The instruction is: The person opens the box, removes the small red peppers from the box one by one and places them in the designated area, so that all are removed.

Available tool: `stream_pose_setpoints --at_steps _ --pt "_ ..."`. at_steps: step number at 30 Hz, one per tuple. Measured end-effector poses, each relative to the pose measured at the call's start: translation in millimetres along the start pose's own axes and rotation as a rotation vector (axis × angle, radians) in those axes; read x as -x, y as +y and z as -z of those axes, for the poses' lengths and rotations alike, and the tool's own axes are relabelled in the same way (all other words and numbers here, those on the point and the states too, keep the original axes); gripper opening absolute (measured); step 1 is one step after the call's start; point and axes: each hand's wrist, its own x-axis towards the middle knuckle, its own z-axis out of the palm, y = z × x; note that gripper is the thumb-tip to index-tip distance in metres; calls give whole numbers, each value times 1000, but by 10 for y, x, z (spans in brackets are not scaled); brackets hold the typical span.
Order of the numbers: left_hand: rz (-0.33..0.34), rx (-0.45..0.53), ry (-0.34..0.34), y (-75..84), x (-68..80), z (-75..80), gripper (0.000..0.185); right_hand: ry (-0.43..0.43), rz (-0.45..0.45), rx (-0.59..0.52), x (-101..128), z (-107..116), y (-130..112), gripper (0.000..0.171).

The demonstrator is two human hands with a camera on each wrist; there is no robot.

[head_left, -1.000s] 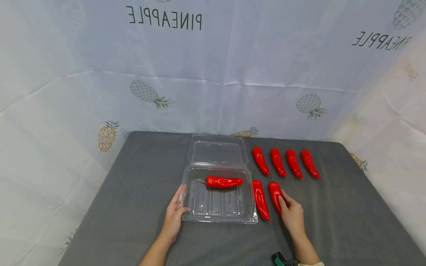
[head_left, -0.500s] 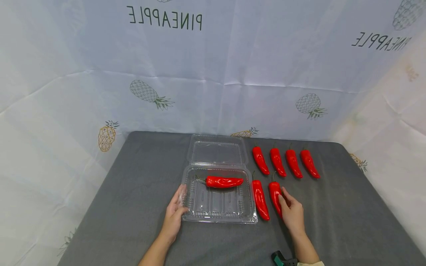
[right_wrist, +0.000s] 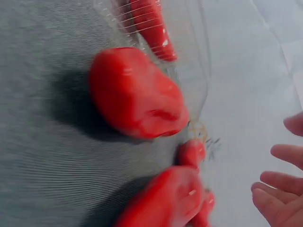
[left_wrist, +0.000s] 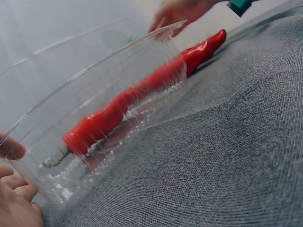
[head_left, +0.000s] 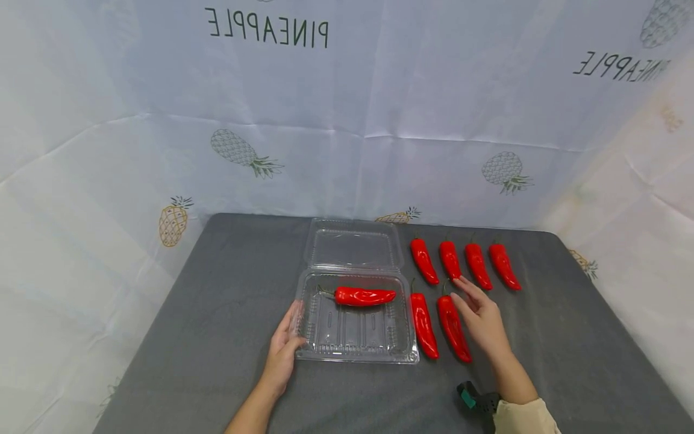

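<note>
My left hand point(head_left: 281, 352) holds the left side of a clear plastic clamshell container point(head_left: 358, 361), thumb over its rim. One red chili pepper point(head_left: 364, 296) with a green stem lies crosswise inside, toward the back. My right hand point(head_left: 482, 319), fingers extended, hovers beside the stem end of another red chili pepper point(head_left: 455, 331) lying on the table. Between that one and the container lies a further chili pepper point(head_left: 423, 325). The right wrist view shows the right hand's fingers point(right_wrist: 284, 151) apart, with nothing between them.
The container's lid point(head_left: 355, 246) lies folded back behind it. A back row of several red chili peppers point(head_left: 476, 265) stretches to the right of the lid. Grey cloth point(head_left: 244, 289) covers the table, and a white pineapple-print curtain point(head_left: 347, 108) hangs behind.
My right hand has let go of the front right chili pepper and moved up and back toward its stem. The pepper lies slightly nearer the table's front. My left hand stays put.
</note>
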Motion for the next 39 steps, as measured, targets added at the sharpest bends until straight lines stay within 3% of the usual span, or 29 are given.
stream_pose_setpoints --at_steps 6,12,22,28,33,39 --pt "40 -1 2 -1 3 7 70 -78 129 49 -159 -4 -163 46" --pt "105 29 2 28 -7 20 74 -195 206 69 -284 -64 -327 47" --pt "142 13 15 36 -6 19 73 -350 331 91 -512 -132 -610 42" --pt "191 -23 34 60 -12 36 72 -528 366 105 -610 -264 -831 40" --pt "217 -32 43 67 -14 39 72 -707 420 187 -659 -477 -983 42" --pt "206 -32 38 57 -20 24 72 -814 421 269 -698 -676 -1091 45"
